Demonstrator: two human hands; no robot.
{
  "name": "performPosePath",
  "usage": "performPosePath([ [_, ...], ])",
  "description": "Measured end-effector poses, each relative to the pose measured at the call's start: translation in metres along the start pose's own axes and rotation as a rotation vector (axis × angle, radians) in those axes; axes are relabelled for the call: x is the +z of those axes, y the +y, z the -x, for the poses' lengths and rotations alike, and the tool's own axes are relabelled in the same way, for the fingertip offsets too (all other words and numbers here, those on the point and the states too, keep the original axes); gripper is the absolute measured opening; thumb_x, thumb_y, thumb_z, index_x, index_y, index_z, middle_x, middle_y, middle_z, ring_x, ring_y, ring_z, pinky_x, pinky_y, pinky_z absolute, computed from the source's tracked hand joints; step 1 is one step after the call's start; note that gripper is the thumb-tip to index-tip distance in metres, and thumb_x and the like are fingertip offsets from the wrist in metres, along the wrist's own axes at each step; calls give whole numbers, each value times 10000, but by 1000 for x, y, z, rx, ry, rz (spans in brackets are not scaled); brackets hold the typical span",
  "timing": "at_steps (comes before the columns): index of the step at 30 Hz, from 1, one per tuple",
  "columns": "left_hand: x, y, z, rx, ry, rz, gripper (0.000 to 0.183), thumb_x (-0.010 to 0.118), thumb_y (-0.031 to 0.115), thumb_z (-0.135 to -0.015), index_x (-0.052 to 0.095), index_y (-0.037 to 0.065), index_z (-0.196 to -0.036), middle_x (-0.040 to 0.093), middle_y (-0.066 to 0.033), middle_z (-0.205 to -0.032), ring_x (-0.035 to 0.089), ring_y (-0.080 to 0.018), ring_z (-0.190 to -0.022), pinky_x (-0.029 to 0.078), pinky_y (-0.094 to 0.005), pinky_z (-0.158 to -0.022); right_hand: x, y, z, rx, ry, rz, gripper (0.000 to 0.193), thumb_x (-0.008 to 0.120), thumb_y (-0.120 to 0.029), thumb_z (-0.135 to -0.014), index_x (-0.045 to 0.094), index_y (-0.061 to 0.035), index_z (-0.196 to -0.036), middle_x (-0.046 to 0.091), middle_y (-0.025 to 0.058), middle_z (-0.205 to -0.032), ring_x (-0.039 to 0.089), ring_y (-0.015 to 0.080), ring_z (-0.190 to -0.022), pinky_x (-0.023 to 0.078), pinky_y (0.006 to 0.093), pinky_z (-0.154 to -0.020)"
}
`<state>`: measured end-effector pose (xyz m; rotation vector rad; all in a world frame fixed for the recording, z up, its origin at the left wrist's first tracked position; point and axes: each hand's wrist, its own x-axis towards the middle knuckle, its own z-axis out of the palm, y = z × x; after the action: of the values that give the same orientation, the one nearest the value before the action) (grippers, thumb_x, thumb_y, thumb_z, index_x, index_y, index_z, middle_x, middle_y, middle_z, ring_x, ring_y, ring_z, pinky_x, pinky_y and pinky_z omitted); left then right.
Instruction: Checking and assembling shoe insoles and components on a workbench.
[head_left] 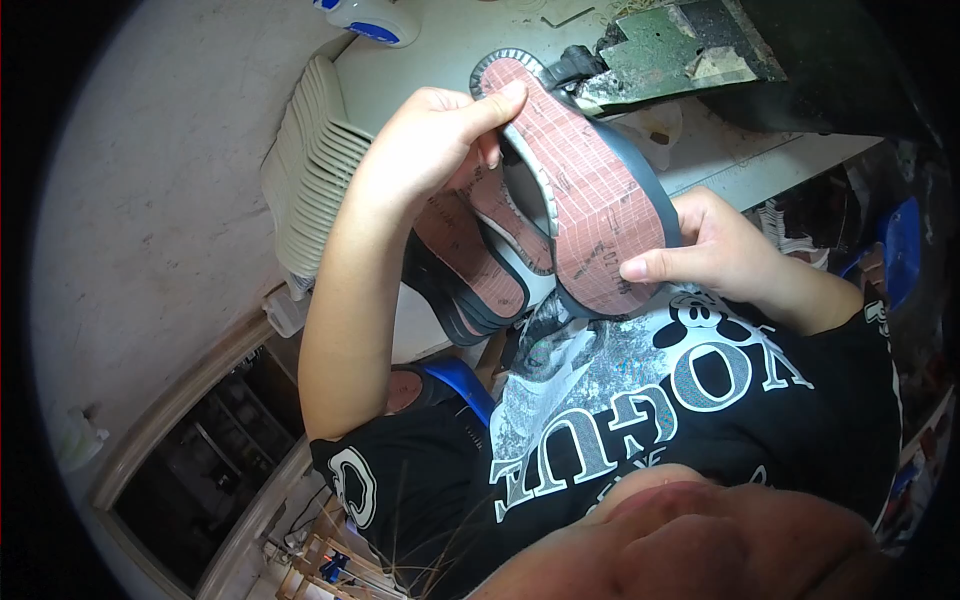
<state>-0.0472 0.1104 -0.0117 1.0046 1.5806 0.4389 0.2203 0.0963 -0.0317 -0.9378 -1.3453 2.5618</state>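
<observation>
A shoe part, like a sandal sole with a reddish-brown, white-lined face (585, 170) and a dark rim, is held up in front of my chest. My left hand (440, 135) grips its narrower upper end, thumb pressed on the reddish face and fingers behind. At the wider lower end my right hand (710, 250) has its thumb on the face, its fingers mostly hidden behind the edge. A black strap (575, 68) shows beside the top end. Just behind lie several similar reddish soles with black edges (470, 262), stacked and partly covered by the held one.
Against the wall stands a row of nested pale curved pieces (315, 165). The pale table (450, 35) carries a white bottle with blue parts (370, 18), a hex key (568, 17) and a worn green-black board (690, 55). A blue object (900, 250) is at the right.
</observation>
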Motion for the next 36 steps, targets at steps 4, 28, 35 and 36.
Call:
performPosePath([
  [4, -15, -8, -24, 150, 147, -58, 529, 698, 513, -824, 602, 47, -591, 543, -6, -539, 453, -75, -480, 363, -232, -473, 1, 4, -26, -32, 131, -6, 256, 701, -166, -861, 690, 29, -1025, 708, 78, -938, 642, 95, -825, 503, 240, -778],
  [28, -24, -43, -32, 258, 531, -18, 825, 866, 251, -662, 440, -184, -1220, 572, -242, -1153, 584, -294, -1079, 490, -354, -915, 33, -1, -72, -99, 122, -359, 246, 630, -190, -910, 635, 46, -977, 673, 140, -807, 677, 174, -677, 561, 265, -626],
  [35, -63, -8, -49, 422, -260, -213, 548, 836, 266, -696, 588, 27, -1122, 618, -49, -1006, 560, -144, -983, 456, -283, -867, 37, -7, -98, -162, 197, -418, 326, 601, -231, -934, 635, 76, -1040, 687, 195, -892, 707, 213, -759, 580, 262, -662],
  [36, -68, -7, -45, 420, -257, -212, 548, 836, 266, -696, 588, 27, -1122, 618, -49, -1006, 560, -144, -983, 456, -283, -867, 40, -9, -101, -155, 218, -422, 339, 596, -237, -940, 637, 82, -1049, 688, 202, -910, 709, 217, -775, 585, 267, -681],
])
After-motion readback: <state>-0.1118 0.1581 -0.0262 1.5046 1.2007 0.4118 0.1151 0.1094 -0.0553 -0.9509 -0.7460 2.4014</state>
